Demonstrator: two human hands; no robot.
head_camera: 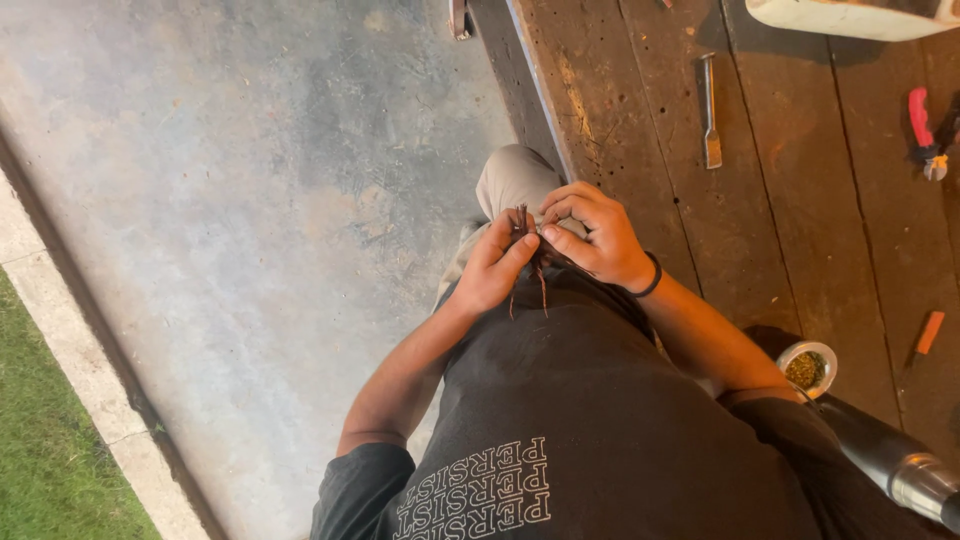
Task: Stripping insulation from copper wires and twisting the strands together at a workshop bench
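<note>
Nearest to me, my dark shirt fills the lower frame, its bottom cut off by the edge. Just beyond it, my left hand point(492, 268) and right hand point(592, 236) meet over a bundle of thin reddish-brown strands point(524, 228). Both hands are closed on the bundle: left thumb and fingers pinch it from one side, right fingers curl over it from the other. A few strand ends hang below the hands; the rest is hidden between the fingers, and I cannot tell what the strands are made of. A black band point(652, 277) circles the right wrist.

Right of the bundle, near my right elbow, a small bowl point(806, 368) of greenish bits sits on the plank bench point(780, 200), partly hidden by my arm. A shiny metal cylinder point(895, 462) is cut off at the lower right corner.

Beyond the bundle, on the bench, lie a chisel point(709, 110), red-handled pliers point(924, 130) and an orange stub point(930, 332). A white object point(850, 15) is cropped at the top. Left of the bundle spreads concrete floor point(250, 200).
</note>
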